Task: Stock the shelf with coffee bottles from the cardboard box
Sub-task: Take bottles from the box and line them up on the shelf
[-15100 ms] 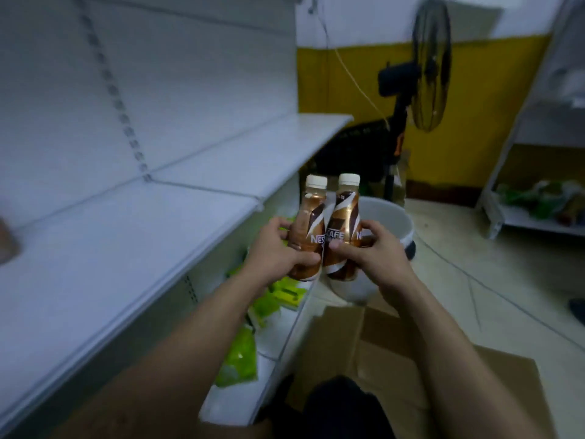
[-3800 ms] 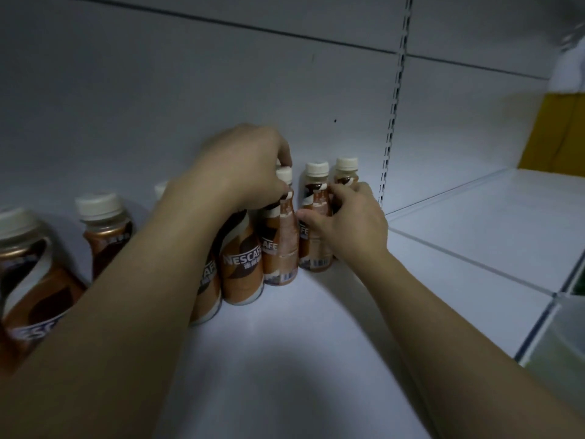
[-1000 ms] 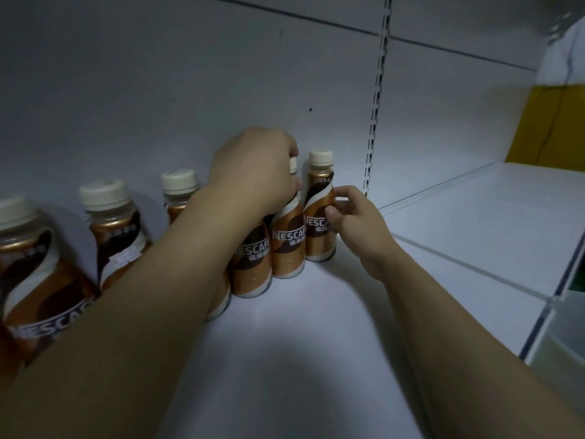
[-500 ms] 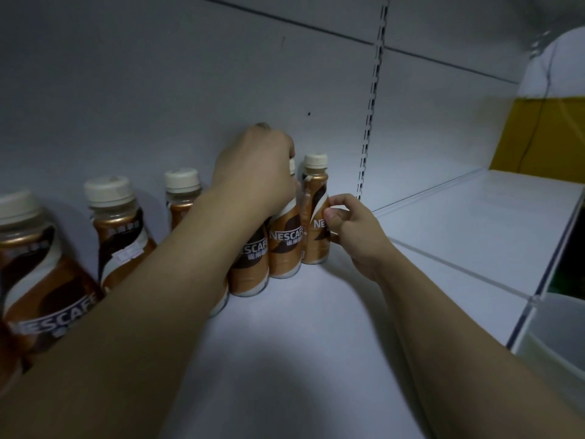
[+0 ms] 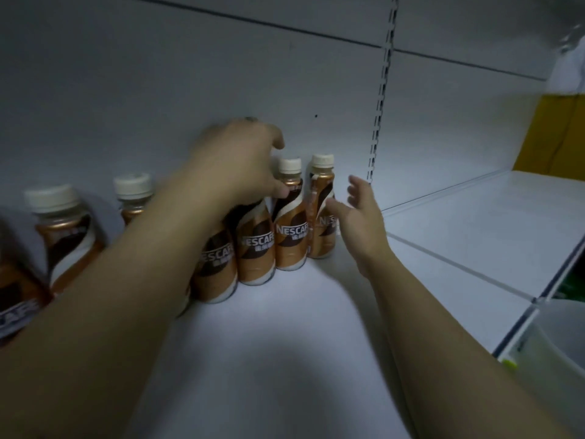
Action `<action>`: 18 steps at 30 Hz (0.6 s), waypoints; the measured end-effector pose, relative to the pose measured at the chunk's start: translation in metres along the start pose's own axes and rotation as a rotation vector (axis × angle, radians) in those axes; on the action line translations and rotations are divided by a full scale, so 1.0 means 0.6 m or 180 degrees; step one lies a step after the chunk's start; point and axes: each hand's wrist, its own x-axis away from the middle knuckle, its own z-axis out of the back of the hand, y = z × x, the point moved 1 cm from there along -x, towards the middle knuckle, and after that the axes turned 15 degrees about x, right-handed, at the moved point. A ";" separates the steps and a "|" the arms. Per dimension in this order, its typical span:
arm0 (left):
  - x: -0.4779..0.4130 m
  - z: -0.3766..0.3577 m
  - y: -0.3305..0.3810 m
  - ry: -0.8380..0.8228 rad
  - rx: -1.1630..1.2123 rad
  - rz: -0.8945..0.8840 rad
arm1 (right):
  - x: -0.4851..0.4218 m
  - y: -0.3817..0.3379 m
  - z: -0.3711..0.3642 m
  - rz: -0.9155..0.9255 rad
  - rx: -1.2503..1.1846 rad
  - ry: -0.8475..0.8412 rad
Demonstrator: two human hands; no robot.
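Note:
A row of brown Nescafe coffee bottles with cream caps stands along the back of the white shelf [image 5: 285, 327]. The rightmost bottle [image 5: 321, 217] and the one beside it [image 5: 289, 229] stand upright and touch. My right hand [image 5: 361, 223] is just right of the rightmost bottle, fingers spread, holding nothing. My left hand [image 5: 240, 166] is blurred, hovers over the top of the third bottle from the right [image 5: 256, 248] and hides its cap; its fingers are loosely apart. The cardboard box is out of view.
More bottles [image 5: 63, 236] stand to the left behind my left forearm. A slotted upright [image 5: 380, 99] divides the back panel. Bare shelf [image 5: 474, 223] runs to the right; a yellow wall [image 5: 557, 131] lies beyond, and a lower shelf edge [image 5: 519, 337] sits at right.
My right hand has let go of the rightmost bottle and opened beside it. My left hand has lifted and shifted left, uncovering the second bottle's cap.

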 end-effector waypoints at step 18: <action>-0.005 0.022 -0.031 -0.0031 0.0229 0.0270 | 0.037 -0.055 -0.028 0.0753 0.1125 0.0171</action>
